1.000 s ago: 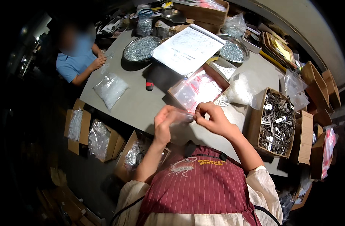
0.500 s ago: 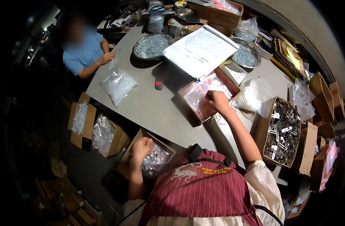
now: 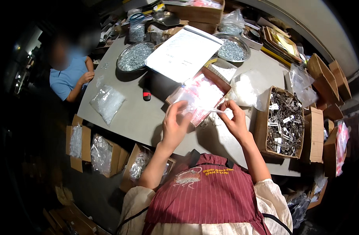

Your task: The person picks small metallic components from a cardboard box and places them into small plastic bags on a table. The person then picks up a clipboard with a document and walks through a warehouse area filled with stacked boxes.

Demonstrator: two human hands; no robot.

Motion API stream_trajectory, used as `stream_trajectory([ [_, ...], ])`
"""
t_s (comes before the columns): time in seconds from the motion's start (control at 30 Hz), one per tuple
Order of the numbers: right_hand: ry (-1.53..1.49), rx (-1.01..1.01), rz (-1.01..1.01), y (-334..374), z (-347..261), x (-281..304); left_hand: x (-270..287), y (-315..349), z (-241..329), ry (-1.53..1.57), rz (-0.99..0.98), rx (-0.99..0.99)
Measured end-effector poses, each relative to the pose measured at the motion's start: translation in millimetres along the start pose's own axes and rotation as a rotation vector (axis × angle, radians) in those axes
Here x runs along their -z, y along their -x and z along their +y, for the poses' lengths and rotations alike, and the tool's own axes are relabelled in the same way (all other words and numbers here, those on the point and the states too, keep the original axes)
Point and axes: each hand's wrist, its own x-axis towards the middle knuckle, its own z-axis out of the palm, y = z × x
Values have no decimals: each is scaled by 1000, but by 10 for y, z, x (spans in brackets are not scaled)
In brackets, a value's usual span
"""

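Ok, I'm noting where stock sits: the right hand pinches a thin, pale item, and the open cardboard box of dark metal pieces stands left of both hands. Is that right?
The side is wrong: the head view shows the open cardboard box of dark metal pieces to the right of both left hand and right hand. The right hand does pinch a thin, pale item.

Yellow lettering (image 3: 217, 172) on the maroon striped apron (image 3: 203, 201), faint writing (image 3: 172, 59) on the white paper pad (image 3: 189, 49).

Glare whitens the plastic bags (image 3: 205, 88); hard shadows cross the grey table (image 3: 136, 117); the bending edges sink into black.
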Motion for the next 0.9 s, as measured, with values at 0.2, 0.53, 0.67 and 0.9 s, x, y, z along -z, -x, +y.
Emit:
stream_trajectory([
  [0.2,70,137,-194,277,-263,189,-264,-81,398,104,-472,77],
  [0.53,664,4,-353,486,571,80,-264,363,-42,170,-455,534],
  [0.67,818,81,-408,554,837,-121,-189,408,-8,26,-496,611],
  [0.9,806,195,-290,318,878,-103,-172,542,-167,-220,-273,191],
])
